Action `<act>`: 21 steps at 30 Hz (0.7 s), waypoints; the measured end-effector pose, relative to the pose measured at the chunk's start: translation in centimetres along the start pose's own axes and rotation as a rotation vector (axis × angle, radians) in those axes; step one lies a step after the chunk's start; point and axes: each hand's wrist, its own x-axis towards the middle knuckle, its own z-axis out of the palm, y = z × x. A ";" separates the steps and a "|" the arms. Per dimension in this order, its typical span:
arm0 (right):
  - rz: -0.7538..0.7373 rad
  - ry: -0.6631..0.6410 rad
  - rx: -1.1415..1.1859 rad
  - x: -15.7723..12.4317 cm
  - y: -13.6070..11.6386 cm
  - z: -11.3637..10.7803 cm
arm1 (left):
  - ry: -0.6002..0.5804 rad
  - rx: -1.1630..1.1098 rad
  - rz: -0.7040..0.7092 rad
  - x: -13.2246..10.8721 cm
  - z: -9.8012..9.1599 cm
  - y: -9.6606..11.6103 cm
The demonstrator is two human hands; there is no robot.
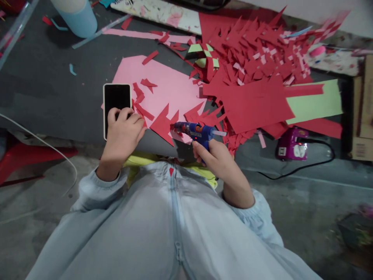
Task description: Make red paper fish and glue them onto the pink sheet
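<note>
My right hand (217, 157) is closed around the grip of a blue glue gun (196, 131), whose nozzle points left over a red paper triangle (163, 126) at the near edge of the dark table (52, 93). My left hand (124, 132) rests on the lower part of a phone (116, 99) with a dark screen; its fingers are curled over the phone's bottom edge. A large pink sheet (169, 87) with red scraps on it lies between the phone and the glue gun.
A heap of red cut paper (250, 66) and woven red-pink strips covers the right of the table, with a pale green sheet (316, 103). A purple device (291, 144) with a black cord sits at the right. A light blue cylinder (77, 17) stands far left.
</note>
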 end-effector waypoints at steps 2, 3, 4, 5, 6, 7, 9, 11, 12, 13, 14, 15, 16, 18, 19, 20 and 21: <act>0.012 0.005 0.005 -0.1 0.0 0.0 | 0.013 0.005 0.019 0.2 0.2 -0.1; 0.019 0.005 0.009 -0.1 0.1 0.0 | 0.016 -0.007 0.021 0.2 0.3 -0.1; 0.024 0.004 0.014 -0.2 0.1 0.1 | 0.020 -0.027 0.019 0.3 0.4 -0.2; 0.026 0.001 0.022 -0.2 0.2 0.1 | 0.025 -0.053 0.013 0.3 0.5 -0.2; 0.025 0.002 0.040 -0.3 0.3 0.1 | 0.034 -0.080 0.003 0.3 0.5 -0.3; 0.020 0.008 0.069 -0.3 0.3 0.2 | 0.046 -0.104 -0.005 0.4 0.6 -0.3; 0.017 0.028 0.151 -0.4 0.5 0.2 | 0.066 -0.124 -0.011 0.4 0.8 -0.4; 0.026 0.057 0.238 -0.5 0.6 0.1 | 0.079 -0.124 -0.013 0.4 0.9 -0.6; 0.036 0.071 0.269 -0.6 0.6 0.0 | 0.086 -0.125 -0.018 0.4 0.9 -0.6; 0.048 0.084 0.290 -0.6 0.7 0.0 | 0.097 -0.127 -0.026 0.4 0.9 -0.6; 0.059 0.097 0.306 -0.7 0.7 -0.1 | 0.115 -0.133 -0.039 0.3 0.9 -0.6; 0.066 0.107 0.319 -0.7 0.7 -0.1 | 0.140 -0.140 -0.058 0.3 0.9 -0.6; 0.068 0.113 0.331 -0.7 0.7 -0.2 | 0.173 -0.146 -0.080 0.3 0.8 -0.6; 0.051 0.122 0.361 -0.7 0.5 -0.3 | 0.267 -0.170 -0.122 0.3 0.5 -0.4; 0.037 0.130 0.380 -0.7 0.4 -0.3 | 0.321 -0.198 -0.147 0.4 0.4 -0.2; 0.025 0.139 0.399 -0.7 0.2 -0.3 | 0.369 -0.239 -0.178 0.4 0.2 0.0; 0.017 0.148 0.417 -0.6 0.0 -0.3 | 0.409 -0.297 -0.212 0.5 0.0 0.2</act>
